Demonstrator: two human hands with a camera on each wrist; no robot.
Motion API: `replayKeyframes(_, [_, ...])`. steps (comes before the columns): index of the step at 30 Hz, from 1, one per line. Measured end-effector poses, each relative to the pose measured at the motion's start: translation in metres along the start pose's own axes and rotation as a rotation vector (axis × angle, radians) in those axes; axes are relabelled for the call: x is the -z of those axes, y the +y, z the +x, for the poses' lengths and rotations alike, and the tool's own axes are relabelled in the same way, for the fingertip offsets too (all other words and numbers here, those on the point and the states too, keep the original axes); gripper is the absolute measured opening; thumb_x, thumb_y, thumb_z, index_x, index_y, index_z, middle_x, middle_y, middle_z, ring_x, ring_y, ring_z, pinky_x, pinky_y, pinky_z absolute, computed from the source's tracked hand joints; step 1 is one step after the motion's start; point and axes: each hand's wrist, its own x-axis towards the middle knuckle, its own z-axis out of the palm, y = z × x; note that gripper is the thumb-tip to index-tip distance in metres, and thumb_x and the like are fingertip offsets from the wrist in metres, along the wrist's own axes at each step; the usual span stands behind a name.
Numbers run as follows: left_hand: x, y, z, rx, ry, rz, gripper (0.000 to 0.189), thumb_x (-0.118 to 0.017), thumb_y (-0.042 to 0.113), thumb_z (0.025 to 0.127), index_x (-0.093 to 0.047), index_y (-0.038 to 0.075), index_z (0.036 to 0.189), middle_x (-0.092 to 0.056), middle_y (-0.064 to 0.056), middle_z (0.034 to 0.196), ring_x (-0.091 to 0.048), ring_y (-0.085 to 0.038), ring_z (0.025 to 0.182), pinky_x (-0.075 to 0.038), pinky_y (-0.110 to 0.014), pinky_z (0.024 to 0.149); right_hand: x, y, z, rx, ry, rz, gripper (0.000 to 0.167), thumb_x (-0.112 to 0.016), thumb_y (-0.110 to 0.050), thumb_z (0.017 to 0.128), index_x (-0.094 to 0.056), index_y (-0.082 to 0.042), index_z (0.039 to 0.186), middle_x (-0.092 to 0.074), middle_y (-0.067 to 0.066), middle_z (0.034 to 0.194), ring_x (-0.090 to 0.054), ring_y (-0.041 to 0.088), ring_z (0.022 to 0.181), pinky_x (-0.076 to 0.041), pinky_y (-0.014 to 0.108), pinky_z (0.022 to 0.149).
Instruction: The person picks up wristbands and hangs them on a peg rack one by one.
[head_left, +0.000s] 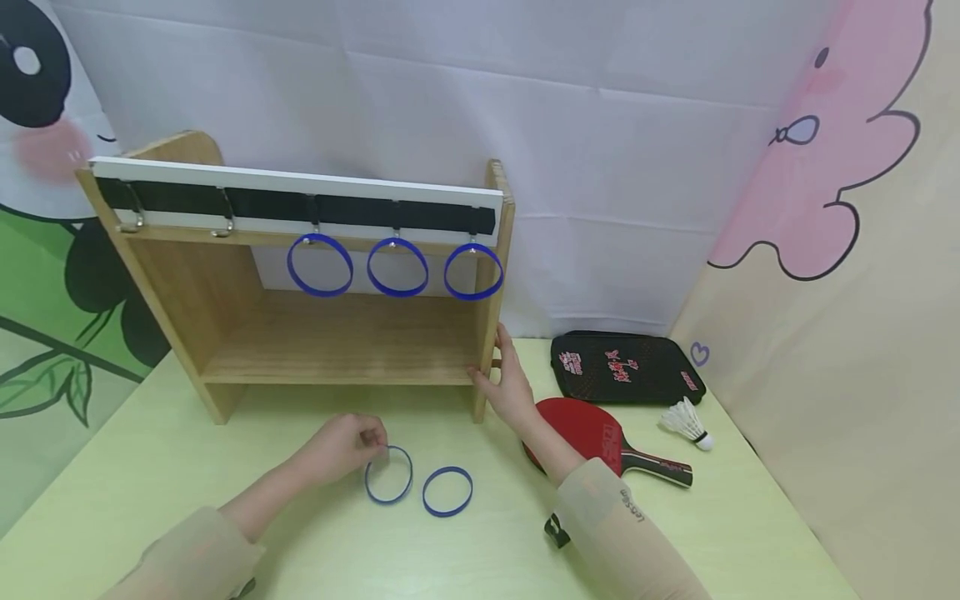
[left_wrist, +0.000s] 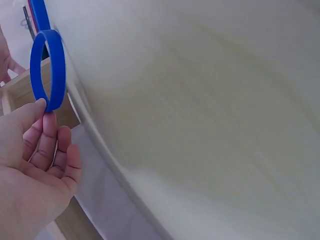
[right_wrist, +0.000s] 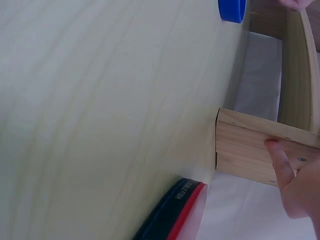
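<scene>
Thumb and fingertips of my left hand pinch a blue ring at its edge. In the left wrist view the same thin blue band stands up from the left hand's fingertips. Another blue ring lies on the table to its right. My right hand rests against the right side panel of the wooden rack; the right wrist view shows a finger of that hand touching the wood. Three blue rings, one of them a ring in the middle, hang from hooks on the rack's front rail.
Two bare hooks, one a metal hook, are at the rail's left. Right of the rack lie a red table tennis paddle, a black case and a shuttlecock. A small black object is beside the right sleeve.
</scene>
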Motion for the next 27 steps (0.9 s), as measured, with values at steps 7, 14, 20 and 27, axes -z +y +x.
replayKeyframes(7, [0.009, 0.006, -0.004, 0.037, 0.037, 0.036, 0.006, -0.070, 0.012, 0.082, -0.066, 0.016, 0.082, -0.063, 0.012, 0.078, -0.056, -0.010, 0.081, -0.050, -0.031, 0.074, -0.001, 0.000, 0.000, 0.011, -0.005, 0.001, 0.083, -0.064, -0.019, 0.090, -0.009, -0.027, 0.151, -0.036, 0.008, 0.146, -0.055, 0.027, 0.109, -0.055, 0.041, 0.077])
replayKeyframes(14, [0.027, 0.014, -0.008, 0.042, 0.088, 0.045, 0.004, -0.070, 0.016, 0.083, -0.067, 0.015, 0.082, -0.063, 0.011, 0.078, -0.057, -0.009, 0.080, -0.049, -0.027, 0.069, -0.001, -0.001, 0.000, 0.000, -0.008, -0.008, 0.083, -0.063, -0.020, 0.091, -0.008, -0.030, 0.151, -0.034, 0.007, 0.147, -0.054, 0.026, 0.110, -0.055, 0.042, 0.078])
replayKeyframes(20, [0.047, 0.021, -0.013, 0.020, 0.183, 0.063, 0.007, -0.072, 0.014, 0.082, -0.067, 0.018, 0.081, -0.064, 0.008, 0.077, -0.054, -0.008, 0.067, -0.043, -0.021, 0.052, -0.001, 0.000, 0.000, 0.005, -0.008, -0.010, 0.082, -0.063, -0.020, 0.091, -0.008, -0.029, 0.151, -0.035, 0.007, 0.146, -0.054, 0.026, 0.111, -0.055, 0.042, 0.078])
replayKeyframes(27, [0.072, 0.038, -0.022, -0.002, 0.245, 0.076, 0.006, -0.073, 0.013, 0.082, -0.068, 0.015, 0.085, -0.064, 0.007, 0.076, -0.052, -0.009, 0.064, -0.042, -0.021, 0.053, 0.000, 0.000, 0.000, 0.001, -0.010, -0.007, 0.083, -0.063, -0.020, 0.091, -0.007, -0.027, 0.151, -0.035, 0.007, 0.146, -0.054, 0.026, 0.111, -0.055, 0.043, 0.080])
